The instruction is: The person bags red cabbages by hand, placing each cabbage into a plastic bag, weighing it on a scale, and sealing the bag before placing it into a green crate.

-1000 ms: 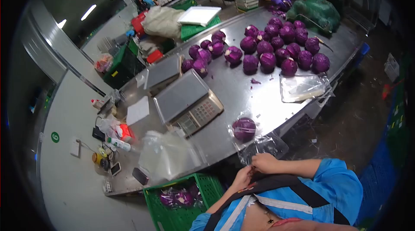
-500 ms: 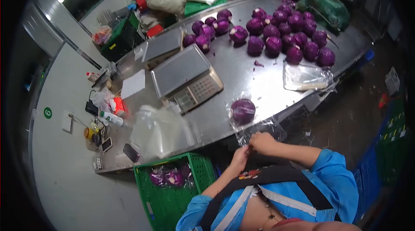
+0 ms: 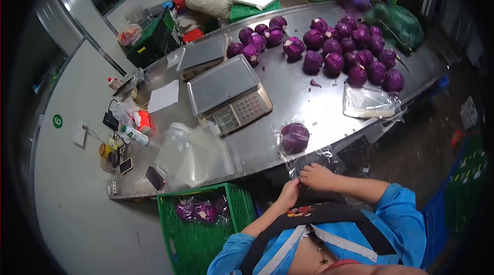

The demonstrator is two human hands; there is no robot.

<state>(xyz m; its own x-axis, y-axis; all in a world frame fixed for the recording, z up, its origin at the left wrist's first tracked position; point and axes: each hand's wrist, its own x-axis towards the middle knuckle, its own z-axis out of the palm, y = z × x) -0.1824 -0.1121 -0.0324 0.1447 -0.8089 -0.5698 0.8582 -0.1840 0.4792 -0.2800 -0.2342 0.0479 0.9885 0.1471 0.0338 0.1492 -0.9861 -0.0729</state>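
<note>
A red cabbage (image 3: 295, 137) lies in a clear plastic bag (image 3: 315, 160) at the near edge of the metal table. The bag's loose film hangs over the edge toward me. My left hand (image 3: 288, 194) is closed, its fingertips pinching the bag's near end. Close beside it, my right hand (image 3: 317, 176) has its fingers curled on the same film. Exactly how the fingers hold the film is partly hidden.
Loose red cabbages (image 3: 333, 63) cover the table's far part. Two scales (image 3: 224, 84) and a stack of clear bags (image 3: 190, 156) stand left. A film-wrapped tray (image 3: 370, 102) lies right. Below, a green crate (image 3: 167, 234) holds bagged cabbages. A co-worker's gloved hands (image 3: 357, 2) are at the far end.
The view has shifted slightly, moving the table scene to the right. My hands stay together at the bag's end, nearly unmoved. The co-worker's gloved hands are now blurred by motion.
</note>
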